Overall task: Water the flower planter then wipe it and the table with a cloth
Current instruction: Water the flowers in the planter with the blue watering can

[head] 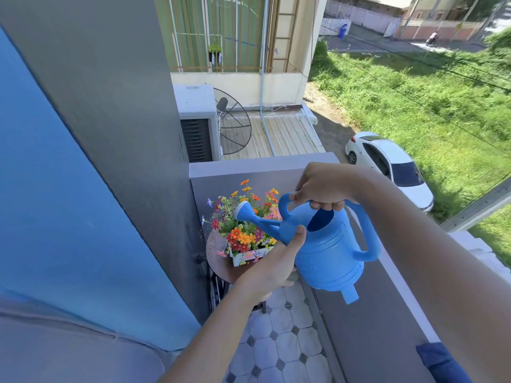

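Note:
A blue watering can (pixel 329 244) is tilted to the left, its white-tipped spout (pixel 243 211) over the flowers. My right hand (pixel 320 186) grips its top handle. My left hand (pixel 273 264) supports the can's body from the left side, thumb against it. The flower planter (pixel 243 230), a small white box full of orange, red and pink flowers, sits on a small round brown table (pixel 218 261) in the balcony corner. No water stream is visible. A dark blue cloth (pixel 437 360) lies on the ledge at the lower right.
A grey balcony wall (pixel 367 313) runs along the right, with a drop to a white car (pixel 392 167) and grass beyond. A grey pillar and blue wall (pixel 83 189) close the left side. Pale tiles (pixel 282 341) cover the narrow floor.

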A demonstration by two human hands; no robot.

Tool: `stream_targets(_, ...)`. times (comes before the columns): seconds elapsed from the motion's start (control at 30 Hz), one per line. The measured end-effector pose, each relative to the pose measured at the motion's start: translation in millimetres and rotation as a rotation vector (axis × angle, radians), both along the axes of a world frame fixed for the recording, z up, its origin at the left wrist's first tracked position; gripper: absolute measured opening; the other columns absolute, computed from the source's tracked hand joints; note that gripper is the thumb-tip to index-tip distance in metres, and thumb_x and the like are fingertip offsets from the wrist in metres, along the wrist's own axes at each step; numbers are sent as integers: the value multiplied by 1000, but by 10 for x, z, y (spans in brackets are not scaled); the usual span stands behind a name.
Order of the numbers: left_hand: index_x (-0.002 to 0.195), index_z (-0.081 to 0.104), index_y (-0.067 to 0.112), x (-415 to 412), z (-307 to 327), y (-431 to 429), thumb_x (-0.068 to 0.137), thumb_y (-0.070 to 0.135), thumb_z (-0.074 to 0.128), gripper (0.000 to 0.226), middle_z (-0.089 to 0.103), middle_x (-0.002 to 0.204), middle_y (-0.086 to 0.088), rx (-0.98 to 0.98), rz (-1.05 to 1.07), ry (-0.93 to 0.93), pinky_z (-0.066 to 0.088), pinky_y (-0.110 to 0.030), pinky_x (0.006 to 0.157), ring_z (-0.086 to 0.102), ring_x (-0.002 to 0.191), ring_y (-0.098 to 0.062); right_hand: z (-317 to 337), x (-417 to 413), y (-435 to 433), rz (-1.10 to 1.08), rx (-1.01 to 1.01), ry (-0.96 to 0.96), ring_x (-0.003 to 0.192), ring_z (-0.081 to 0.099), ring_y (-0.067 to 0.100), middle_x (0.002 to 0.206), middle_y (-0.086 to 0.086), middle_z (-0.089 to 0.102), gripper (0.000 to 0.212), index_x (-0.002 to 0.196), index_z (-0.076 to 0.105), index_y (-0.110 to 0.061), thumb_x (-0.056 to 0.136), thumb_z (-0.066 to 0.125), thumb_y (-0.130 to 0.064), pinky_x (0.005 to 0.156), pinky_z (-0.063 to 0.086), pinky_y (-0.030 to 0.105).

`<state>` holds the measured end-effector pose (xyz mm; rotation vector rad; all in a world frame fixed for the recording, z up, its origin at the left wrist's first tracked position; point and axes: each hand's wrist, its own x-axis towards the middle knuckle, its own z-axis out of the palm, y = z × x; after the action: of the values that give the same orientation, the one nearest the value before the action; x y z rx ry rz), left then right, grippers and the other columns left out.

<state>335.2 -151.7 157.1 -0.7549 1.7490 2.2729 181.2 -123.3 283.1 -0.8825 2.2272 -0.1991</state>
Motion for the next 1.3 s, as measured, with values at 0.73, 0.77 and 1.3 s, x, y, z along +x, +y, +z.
stream_targets(0.73,129,53,36,-672,-123,-9,93,57,48,42,61,127,14,170,103,113,49,-29,94,54,122,-10,-21,-405,45,-161,-10,71,42,28,19,71,14,43,36,118,62,14,103,54,-17,44,25,25)
stream_targets(0.77,125,54,38,-679,-136,-39,94,56,47,37,62,125,16,163,117,124,46,-33,101,53,122,-10,-32,-407,-3,-159,-23,64,43,28,19,70,13,43,37,124,60,12,103,54,-17,44,25,25)
stream_targets(1.3,123,56,36,-400,-356,-437,97,54,42,35,70,115,13,-56,262,208,54,-21,70,67,96,2,-258,-152,-281,-94,-188,39,57,41,26,72,17,53,43,115,66,14,103,55,-26,47,33,27)
